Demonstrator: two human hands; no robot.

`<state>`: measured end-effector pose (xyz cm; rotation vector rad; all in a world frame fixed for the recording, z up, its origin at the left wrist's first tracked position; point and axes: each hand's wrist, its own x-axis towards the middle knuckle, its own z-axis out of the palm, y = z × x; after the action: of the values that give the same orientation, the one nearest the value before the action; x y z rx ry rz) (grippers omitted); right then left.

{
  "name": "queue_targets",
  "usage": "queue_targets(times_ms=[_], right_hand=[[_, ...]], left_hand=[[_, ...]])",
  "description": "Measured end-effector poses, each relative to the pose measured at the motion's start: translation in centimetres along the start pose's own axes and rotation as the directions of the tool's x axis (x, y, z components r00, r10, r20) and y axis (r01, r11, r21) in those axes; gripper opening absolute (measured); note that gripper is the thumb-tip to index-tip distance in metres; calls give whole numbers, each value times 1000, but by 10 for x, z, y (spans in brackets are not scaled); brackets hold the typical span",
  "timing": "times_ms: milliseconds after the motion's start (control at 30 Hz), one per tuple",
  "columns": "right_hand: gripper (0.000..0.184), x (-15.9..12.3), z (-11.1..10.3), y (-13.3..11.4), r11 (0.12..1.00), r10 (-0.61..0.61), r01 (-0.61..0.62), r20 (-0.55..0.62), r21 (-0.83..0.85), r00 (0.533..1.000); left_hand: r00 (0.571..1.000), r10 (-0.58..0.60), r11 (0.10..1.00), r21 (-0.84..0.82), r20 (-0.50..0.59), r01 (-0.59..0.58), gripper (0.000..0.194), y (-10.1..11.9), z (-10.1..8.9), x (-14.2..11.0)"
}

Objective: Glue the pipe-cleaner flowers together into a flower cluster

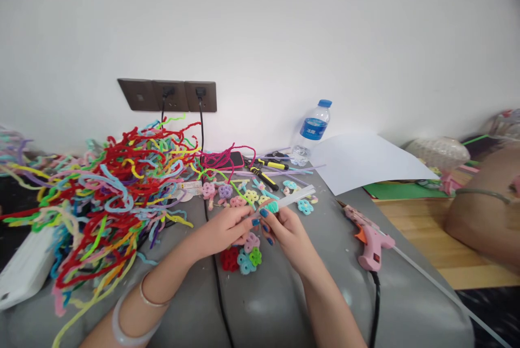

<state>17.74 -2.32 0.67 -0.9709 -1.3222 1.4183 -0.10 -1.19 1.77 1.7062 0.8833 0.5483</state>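
Note:
My left hand (pixel 233 225) and my right hand (pixel 284 225) meet in the middle, both with fingers pinched. Between their fingertips sits a teal pipe cleaner (pixel 272 207) wound into a small coil; my right thumb and fingers close on it. The left fingers pinch close beside the coil, their exact hold partly hidden. Just behind the right hand, translucent white sticks (pixel 298 195) point to the upper right; whether they touch the hand I cannot tell. Under the hands lie pipe-cleaner flowers: a red one (pixel 229 259), a light blue one (pixel 246 262) and a green one (pixel 255 256).
A big tangle of pipe cleaners (pixel 117 191) covers the left side. Several pastel flowers, pliers (pixel 266 179) and a phone (pixel 231 161) lie behind the hands. At right are a pink glue gun (pixel 370 240), white paper (pixel 365 161), a water bottle (pixel 312 129) and another person's limb (pixel 483 207).

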Motion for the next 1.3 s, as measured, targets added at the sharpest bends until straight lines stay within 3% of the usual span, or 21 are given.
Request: queue_targets(times_ms=[267,467,833,900,1000,1067,1167,1233,1300], right_hand=[[46,2,-23,5,997,-77,81,-155,19,985],[45,1,-42,-1,995,-89,97,-195,34,977],[42,3,-35,4,992,-72,93,-232,81,970],[43,2,-46,3,988,-71,109,-315,106,947],[39,-3,-74,-5,976,-116,189,-481,107,869],[38,-8,-87,-10,979,-117,184,-502,84,857],[42,-13,-83,-12,995,-51,82,-399,61,916],[46,-14,-65,-9,997,19,0,-239,81,971],[45,-13,-43,-6,988,87,-81,-43,129,995]], left_hand=[[997,-49,999,18,60,48,39,3,-4,1],[995,-47,994,99,89,38,37,0,-16,-1],[989,-74,980,194,125,49,36,5,-33,-4],[986,-83,975,214,143,51,35,2,-41,-8],[973,-163,964,239,165,121,36,-2,-59,-17],[963,-219,949,262,159,173,36,-6,-69,-20],[959,-252,918,344,131,195,37,-13,-74,-20],[962,-260,903,374,86,211,35,-19,-72,-18],[962,-273,901,358,24,246,31,-24,-69,-16]])
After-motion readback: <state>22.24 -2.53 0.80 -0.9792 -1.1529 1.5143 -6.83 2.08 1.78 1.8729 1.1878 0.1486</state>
